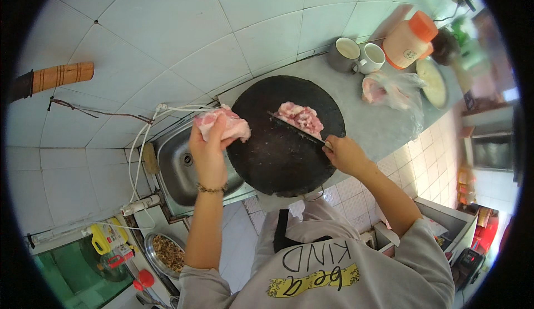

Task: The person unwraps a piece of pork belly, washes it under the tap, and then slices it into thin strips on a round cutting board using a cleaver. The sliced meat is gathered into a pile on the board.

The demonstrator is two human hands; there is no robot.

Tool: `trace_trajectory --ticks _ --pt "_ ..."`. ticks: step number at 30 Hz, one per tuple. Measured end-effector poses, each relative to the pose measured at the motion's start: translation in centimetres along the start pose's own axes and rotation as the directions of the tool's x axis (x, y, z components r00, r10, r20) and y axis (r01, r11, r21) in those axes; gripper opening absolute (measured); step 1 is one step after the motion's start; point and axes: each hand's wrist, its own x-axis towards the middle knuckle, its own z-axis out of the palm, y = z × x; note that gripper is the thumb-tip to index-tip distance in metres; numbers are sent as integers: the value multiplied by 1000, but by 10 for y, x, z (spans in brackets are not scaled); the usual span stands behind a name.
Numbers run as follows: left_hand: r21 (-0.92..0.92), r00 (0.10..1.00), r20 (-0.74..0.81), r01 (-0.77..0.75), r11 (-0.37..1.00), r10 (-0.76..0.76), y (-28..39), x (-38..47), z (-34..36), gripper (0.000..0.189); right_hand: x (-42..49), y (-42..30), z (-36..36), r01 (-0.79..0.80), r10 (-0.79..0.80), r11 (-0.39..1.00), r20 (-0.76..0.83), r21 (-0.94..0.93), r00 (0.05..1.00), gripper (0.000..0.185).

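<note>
My left hand (213,142) holds a large piece of raw meat (223,122), pink with pale fat, above the sink side of a round dark chopping board (267,163). My right hand (348,154) grips the handle of a knife or cleaver (294,126), whose dark blade stands nearly on edge against the board. Right behind the blade lies a small heap of cut raw meat (301,118). How much of the blade touches the meat cannot be told.
A steel sink (179,171) is left of the board. On the grey counter (358,108) stand a grey mug (344,54), a white mug (372,58), an orange-lidded jug (409,40), a pale dish (431,83) and a plastic bag with meat (390,92). A white hose (132,163) hangs by the sink.
</note>
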Motion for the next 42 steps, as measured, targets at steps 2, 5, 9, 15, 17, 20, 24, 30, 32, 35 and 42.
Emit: trace_trajectory --ticks 2,5,9,15,17,20,24,30,32,35,42 --pt "-140 999 -13 43 989 -45 -10 -19 7 27 6 3 -1 -20 21 999 -24 48 999 20" --pt "-254 983 -125 101 962 -136 -56 -57 6 27 10 0 -9 -67 69 986 -9 150 998 23" --pt "563 993 50 60 825 -107 -152 -78 -62 37 10 -4 -8 -115 115 977 11 178 993 24" --pt "744 989 40 -125 656 143 -110 -54 -49 41 -4 -10 -4 -123 125 969 2 215 992 24" --pt "721 937 216 -344 602 276 -122 -29 -38 44 -12 -16 -3 -135 136 957 12 256 991 24" --pt "676 840 465 -541 501 280 -125 -8 0 47 -25 -24 -2 -175 177 932 21 317 984 24" --pt "681 831 549 -510 525 95 -133 -11 15 42 -42 -18 8 -158 178 942 -42 296 983 21" --pt "652 774 524 -633 418 356 -146 -21 12 37 -61 -29 17 -89 94 992 -47 89 994 20" --pt "687 791 543 -611 392 281 -151 -23 10 37 -61 -30 24 -97 97 995 -19 6 995 21" --pt "688 778 563 -628 365 277 -155 -23 11 36 -58 -29 32 -126 128 990 22 -59 992 20" --pt "676 777 542 -630 383 322 -161 -22 10 34 -45 -36 30 -161 168 984 93 -79 981 23"
